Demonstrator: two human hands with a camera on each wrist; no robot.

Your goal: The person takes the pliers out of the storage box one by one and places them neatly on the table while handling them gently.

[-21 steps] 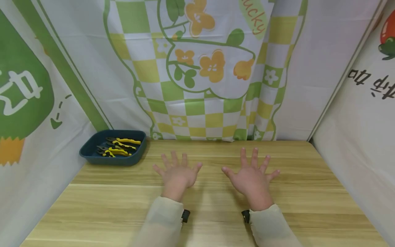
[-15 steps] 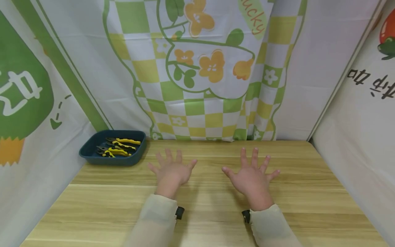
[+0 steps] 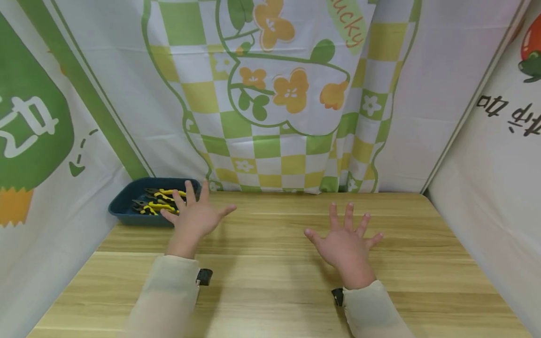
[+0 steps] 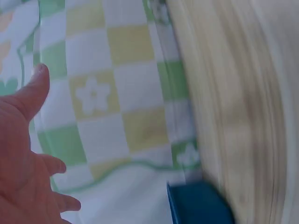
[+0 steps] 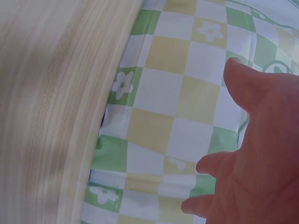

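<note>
My left hand [image 3: 196, 218], fingers spread wide, hovers at the front right corner of a dark blue tray [image 3: 122, 213], its fingers overlapping the tray in the head view. Inside the tray lie several pliers [image 3: 158, 206] with yellow and black handles, partly hidden behind the fingers. In the left wrist view only a corner of the tray [image 4: 198, 203] shows, below the thumb and fingertips. Over the right half of the table my right hand [image 3: 346, 246] is held with its fingers spread, holding nothing.
The wooden table [image 3: 274, 281] ends at a hanging cloth [image 3: 291, 155] with green and yellow checks. Printed white cloth walls [image 3: 498, 188] stand on both sides. A black wrist strap [image 3: 204, 277] shows at the left cuff.
My left hand has moved left and forward, from the middle of the table to the tray. The right hand stays where it was, and the tray has not moved.
</note>
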